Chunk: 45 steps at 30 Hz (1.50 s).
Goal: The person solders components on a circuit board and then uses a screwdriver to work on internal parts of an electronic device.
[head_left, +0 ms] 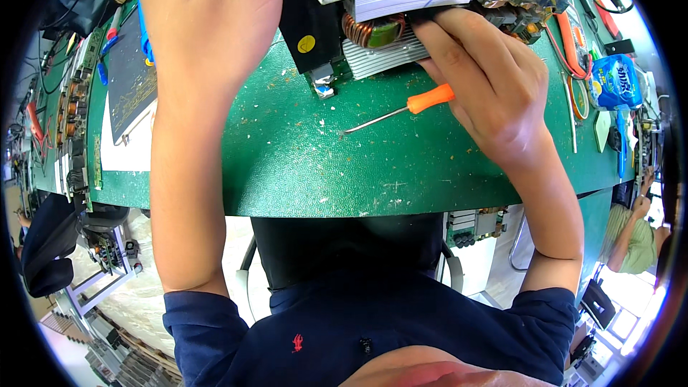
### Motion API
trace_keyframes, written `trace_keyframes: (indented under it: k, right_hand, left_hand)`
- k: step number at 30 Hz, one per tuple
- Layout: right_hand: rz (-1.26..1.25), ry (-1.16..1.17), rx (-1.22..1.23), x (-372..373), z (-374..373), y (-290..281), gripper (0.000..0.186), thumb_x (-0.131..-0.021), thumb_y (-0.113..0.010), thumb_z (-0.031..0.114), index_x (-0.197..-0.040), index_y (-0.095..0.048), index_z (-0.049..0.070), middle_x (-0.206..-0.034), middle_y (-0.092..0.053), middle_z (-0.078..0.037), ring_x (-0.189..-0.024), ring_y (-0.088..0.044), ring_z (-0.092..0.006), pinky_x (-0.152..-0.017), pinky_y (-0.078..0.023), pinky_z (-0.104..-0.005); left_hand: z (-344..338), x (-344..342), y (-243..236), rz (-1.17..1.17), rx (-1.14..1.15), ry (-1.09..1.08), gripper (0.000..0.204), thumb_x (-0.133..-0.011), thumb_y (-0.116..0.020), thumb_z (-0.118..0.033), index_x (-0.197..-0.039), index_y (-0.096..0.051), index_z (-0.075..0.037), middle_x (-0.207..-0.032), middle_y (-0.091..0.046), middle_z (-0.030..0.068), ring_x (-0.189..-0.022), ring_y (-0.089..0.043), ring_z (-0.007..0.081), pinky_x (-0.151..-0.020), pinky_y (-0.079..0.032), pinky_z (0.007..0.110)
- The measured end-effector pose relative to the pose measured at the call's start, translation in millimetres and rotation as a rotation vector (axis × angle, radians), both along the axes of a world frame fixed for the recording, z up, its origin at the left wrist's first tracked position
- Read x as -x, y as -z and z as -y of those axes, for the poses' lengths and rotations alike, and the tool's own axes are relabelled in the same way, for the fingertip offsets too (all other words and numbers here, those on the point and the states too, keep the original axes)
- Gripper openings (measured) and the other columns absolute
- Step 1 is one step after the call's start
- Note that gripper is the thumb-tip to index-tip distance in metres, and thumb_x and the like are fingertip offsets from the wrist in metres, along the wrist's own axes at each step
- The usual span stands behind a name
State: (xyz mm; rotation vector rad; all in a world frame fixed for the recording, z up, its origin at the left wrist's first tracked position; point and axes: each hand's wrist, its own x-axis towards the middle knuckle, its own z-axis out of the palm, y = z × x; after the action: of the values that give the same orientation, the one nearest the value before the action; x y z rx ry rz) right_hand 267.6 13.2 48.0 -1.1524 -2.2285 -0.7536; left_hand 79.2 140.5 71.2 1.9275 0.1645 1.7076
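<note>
A person's two bare hands reach forward, well apart. The left hand [208, 11] shows its broad back, its fingers cut off by the frame beyond the knuckles, hiding how they close. Directly behind that hand, the left wrist [192, 93] runs nearly straight into the left forearm [188, 179]. The right hand [502, 82], its back turned up and outward, angles inward toward the left, fingers [466, 46] bent close together, tips hidden from view. Behind its bent right wrist [529, 149], the right forearm [552, 204] slants back and outward to the elbow [557, 261].
</note>
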Motion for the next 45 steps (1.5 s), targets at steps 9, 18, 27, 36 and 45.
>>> trace_keyframes:
  k: [9, 18, 27, 36, 45]
  right_hand:
    - [-0.076, 0.006, -0.061, -0.5, -4.3, 7.9, 0.041, -0.06, -0.082, 0.01, -0.098, -0.069, 0.001, -0.094, -0.063, -0.009, -0.07, -0.063, -0.0226, -0.057, -0.05, -0.0309]
    - [-0.084, -0.091, 0.003, -6.9, -2.9, -1.8, 0.043, -0.061, -0.087, 0.02, -0.097, -0.069, 0.003, -0.092, -0.062, -0.008, -0.066, -0.059, -0.0207, -0.053, -0.047, -0.0291]
    - [-0.055, 0.014, -0.001, -2.8, -4.3, 2.7, 0.04, -0.064, -0.084, 0.018, -0.099, -0.07, 0.007, -0.094, -0.062, -0.005, -0.067, -0.059, -0.0198, -0.055, -0.047, -0.0292]
    - [-0.035, 0.051, -0.066, 9.6, -9.1, 1.9, 0.037, -0.062, -0.082, 0.012, -0.096, -0.069, 0.006, -0.093, -0.063, -0.007, -0.071, -0.062, -0.0238, -0.059, -0.05, -0.0309]
    - [-0.018, 0.0, -0.056, 12.1, -7.5, 0.4, 0.035, -0.065, -0.081, 0.017, -0.095, -0.068, 0.005, -0.09, -0.064, -0.008, -0.07, -0.062, -0.0237, -0.059, -0.05, -0.0305]
  left_hand:
    - [-13.3, 11.7, -4.4, -0.09, 0.039, 0.075, 0.043, -0.109, -0.038, -0.027, -0.101, -0.065, 0.006, -0.095, -0.069, 0.0096, -0.084, -0.062, 0.0108, -0.079, -0.048, 0.024]
    - [1.7, 2.4, -7.0, -0.048, 0.077, -0.018, 0.043, -0.109, -0.039, -0.027, -0.101, -0.065, 0.006, -0.094, -0.069, 0.0088, -0.084, -0.061, 0.0102, -0.077, -0.047, 0.024]
    - [-2.6, 0.4, -7.5, 0.005, 0.136, 0.11, 0.041, -0.108, -0.04, -0.025, -0.102, -0.066, 0.007, -0.097, -0.069, 0.0072, -0.086, -0.06, 0.009, -0.08, -0.046, 0.023]
    - [-10.2, 0.4, -0.7, 0.007, 0.076, 0.053, 0.04, -0.107, -0.043, -0.026, -0.099, -0.066, 0.006, -0.093, -0.068, 0.0045, -0.083, -0.058, 0.0067, -0.076, -0.046, 0.022]
    - [-4.0, -1.9, 3.1, 0.079, 0.122, 0.084, 0.039, -0.107, -0.046, -0.027, -0.096, -0.065, 0.005, -0.089, -0.066, 0.003, -0.08, -0.054, 0.0043, -0.071, -0.044, 0.021]
